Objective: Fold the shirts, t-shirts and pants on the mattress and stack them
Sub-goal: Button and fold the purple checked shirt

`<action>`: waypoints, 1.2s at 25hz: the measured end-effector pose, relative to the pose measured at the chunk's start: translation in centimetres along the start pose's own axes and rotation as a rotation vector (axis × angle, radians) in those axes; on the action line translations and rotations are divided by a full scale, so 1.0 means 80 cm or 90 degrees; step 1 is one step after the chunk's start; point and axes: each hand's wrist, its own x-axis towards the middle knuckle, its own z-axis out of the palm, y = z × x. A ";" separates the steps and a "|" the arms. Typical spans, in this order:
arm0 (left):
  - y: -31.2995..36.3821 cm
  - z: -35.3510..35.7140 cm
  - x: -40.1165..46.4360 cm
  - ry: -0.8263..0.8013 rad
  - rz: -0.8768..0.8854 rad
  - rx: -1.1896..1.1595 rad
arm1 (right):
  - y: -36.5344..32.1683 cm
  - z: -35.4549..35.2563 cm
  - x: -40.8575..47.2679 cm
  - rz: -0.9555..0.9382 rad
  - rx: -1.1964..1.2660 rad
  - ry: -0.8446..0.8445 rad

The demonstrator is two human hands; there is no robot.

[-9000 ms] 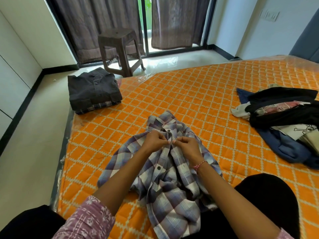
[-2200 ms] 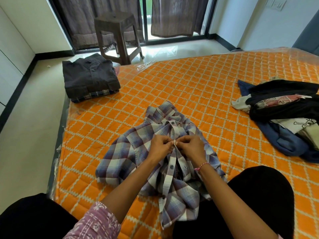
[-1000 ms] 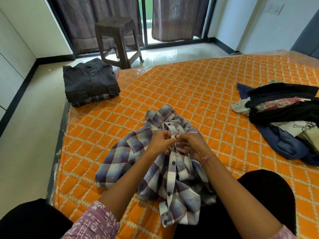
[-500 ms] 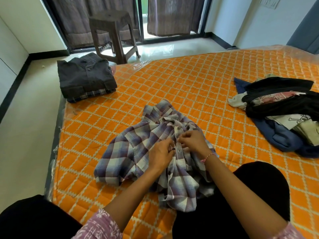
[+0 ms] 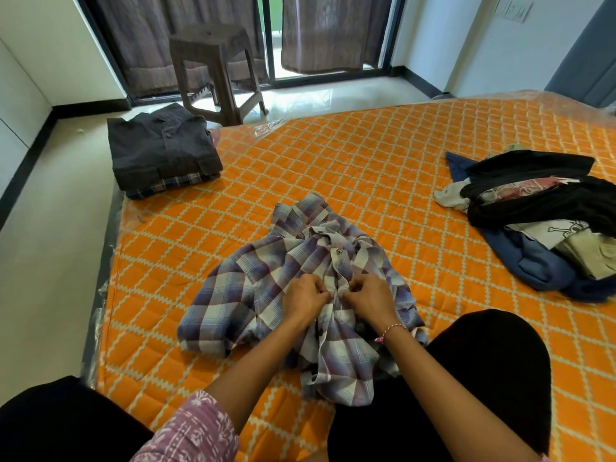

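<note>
Plaid shirt (image 5: pixel 266 295): left hand (image 5: pixel 305 300), right hand (image 5: pixel 368 298) both pinch placket (grip closed on fabric).

The plaid shirt (image 5: pixel 266 288) is looking like soft, matt woven cloth, all crumpled. The mattress (image 5: pixel 366 168) is showing quilted orange fabric under clear, glossy plastic wrap that's catching the light at its edges. The folded stack (image 5: pixel 163 151) is looking like dark matt cotton. The floor (image 5: pixel 50 245) is shining like polished tile, and the stool (image 5: pixel 216 61) is looking like brown moulded plastic.
</note>
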 end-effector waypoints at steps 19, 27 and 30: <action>0.002 -0.020 0.008 -0.102 0.096 -0.138 | -0.014 -0.013 -0.008 0.064 0.080 0.058; 0.012 -0.044 0.008 -0.095 0.158 -0.031 | -0.030 -0.003 -0.018 0.004 0.153 0.060; 0.009 -0.042 0.005 -0.128 0.138 -0.147 | -0.023 -0.005 -0.014 0.025 0.221 0.029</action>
